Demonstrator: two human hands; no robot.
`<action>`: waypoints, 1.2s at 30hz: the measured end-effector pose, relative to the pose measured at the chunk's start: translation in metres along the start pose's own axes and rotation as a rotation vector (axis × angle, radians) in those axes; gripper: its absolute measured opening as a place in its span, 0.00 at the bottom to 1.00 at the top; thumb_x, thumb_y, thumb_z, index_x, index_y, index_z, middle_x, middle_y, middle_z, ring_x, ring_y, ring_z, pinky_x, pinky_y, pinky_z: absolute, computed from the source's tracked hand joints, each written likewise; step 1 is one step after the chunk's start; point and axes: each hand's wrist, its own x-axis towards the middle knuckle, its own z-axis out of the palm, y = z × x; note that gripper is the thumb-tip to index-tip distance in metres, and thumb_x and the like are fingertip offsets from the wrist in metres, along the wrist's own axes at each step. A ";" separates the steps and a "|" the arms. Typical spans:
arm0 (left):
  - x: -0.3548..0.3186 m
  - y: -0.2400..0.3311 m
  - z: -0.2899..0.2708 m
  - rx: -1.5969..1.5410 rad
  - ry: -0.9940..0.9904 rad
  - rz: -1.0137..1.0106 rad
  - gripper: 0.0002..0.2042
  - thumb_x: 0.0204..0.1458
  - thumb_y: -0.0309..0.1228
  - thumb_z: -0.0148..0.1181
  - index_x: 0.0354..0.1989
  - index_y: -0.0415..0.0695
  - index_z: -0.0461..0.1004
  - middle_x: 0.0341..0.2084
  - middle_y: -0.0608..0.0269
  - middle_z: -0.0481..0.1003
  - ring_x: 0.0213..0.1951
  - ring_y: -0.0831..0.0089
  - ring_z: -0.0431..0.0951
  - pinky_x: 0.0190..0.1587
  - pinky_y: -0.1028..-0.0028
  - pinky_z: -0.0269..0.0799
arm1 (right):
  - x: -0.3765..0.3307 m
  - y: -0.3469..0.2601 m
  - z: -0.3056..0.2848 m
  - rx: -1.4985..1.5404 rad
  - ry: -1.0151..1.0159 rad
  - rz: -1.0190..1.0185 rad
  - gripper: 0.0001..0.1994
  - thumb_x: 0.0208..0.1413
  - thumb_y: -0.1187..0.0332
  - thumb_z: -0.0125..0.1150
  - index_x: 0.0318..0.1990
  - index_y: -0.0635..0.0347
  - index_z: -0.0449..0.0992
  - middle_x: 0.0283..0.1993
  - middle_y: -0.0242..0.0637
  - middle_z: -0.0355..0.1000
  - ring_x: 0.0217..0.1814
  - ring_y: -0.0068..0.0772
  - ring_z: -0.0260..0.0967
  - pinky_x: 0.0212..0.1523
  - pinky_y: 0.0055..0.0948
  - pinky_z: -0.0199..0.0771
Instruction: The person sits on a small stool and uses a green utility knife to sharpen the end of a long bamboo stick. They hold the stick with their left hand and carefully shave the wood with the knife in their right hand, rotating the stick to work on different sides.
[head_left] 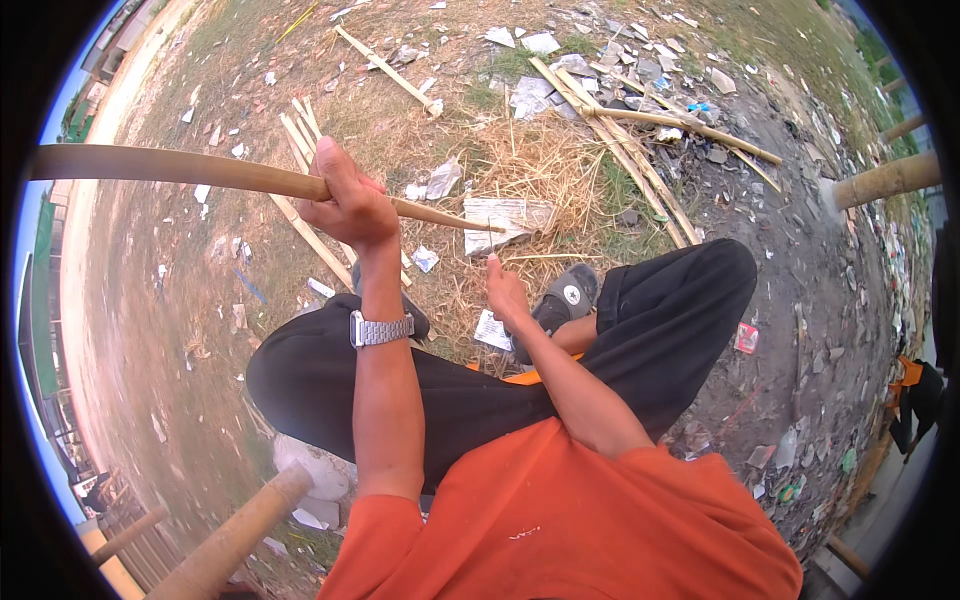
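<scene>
A long bamboo pole (200, 168) runs from the far left toward the middle, narrowing to a thin tip. Wrapped round it, my left hand (350, 200) holds it up; a metal-banded watch is on that wrist. The tip ends above a pale, weathered flat piece (508, 215) on the ground. Just below the tip, my right hand (508, 295) is closed with its thumb up. A thin dark edge rises from that hand to the pole's tip; what it belongs to is mostly hidden by the fingers.
Split bamboo strips (640, 165) lie crossed at the upper right, with more strips (305, 140) at the left. Straw shavings (560, 165) and litter cover the ground. Thick bamboo posts (885, 182) stand at right and lower left (235, 535). My sandalled foot (565, 300) is beside my right hand.
</scene>
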 end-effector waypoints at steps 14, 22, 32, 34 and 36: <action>0.011 -0.005 -0.014 0.036 0.033 0.024 0.22 0.57 0.34 0.47 0.10 0.46 0.56 0.06 0.72 0.54 0.08 0.84 0.54 0.12 0.80 0.49 | 0.009 -0.028 -0.002 -0.183 0.043 -0.381 0.35 0.62 0.45 0.31 0.29 0.71 0.75 0.30 0.66 0.70 0.40 0.67 0.67 0.46 0.53 0.64; 0.017 -0.011 -0.023 0.005 0.090 -0.020 0.21 0.58 0.34 0.46 0.11 0.47 0.55 0.07 0.72 0.54 0.08 0.84 0.53 0.09 0.81 0.49 | 0.017 -0.021 -0.008 -0.137 0.008 -0.365 0.34 0.62 0.44 0.34 0.34 0.72 0.76 0.33 0.67 0.70 0.42 0.68 0.68 0.48 0.52 0.65; 0.011 -0.007 -0.010 -0.067 -0.081 0.015 0.21 0.59 0.32 0.45 0.11 0.47 0.55 0.06 0.72 0.53 0.08 0.84 0.53 0.12 0.80 0.45 | 0.002 -0.024 -0.023 -0.133 0.003 -0.279 0.33 0.61 0.45 0.37 0.29 0.72 0.76 0.28 0.68 0.69 0.37 0.68 0.68 0.45 0.53 0.65; 0.011 -0.007 -0.007 -0.039 -0.082 0.035 0.21 0.59 0.32 0.45 0.11 0.46 0.55 0.06 0.72 0.53 0.09 0.84 0.53 0.12 0.80 0.45 | 0.003 -0.031 -0.017 -0.148 0.031 -0.293 0.33 0.61 0.45 0.37 0.28 0.72 0.76 0.29 0.67 0.70 0.38 0.67 0.69 0.45 0.54 0.65; 0.010 -0.007 -0.006 -0.026 -0.044 0.033 0.21 0.58 0.32 0.46 0.10 0.46 0.55 0.06 0.72 0.53 0.09 0.84 0.53 0.12 0.80 0.45 | -0.004 -0.033 -0.016 -0.148 0.012 -0.354 0.34 0.61 0.45 0.37 0.28 0.73 0.76 0.30 0.67 0.70 0.39 0.66 0.69 0.45 0.54 0.65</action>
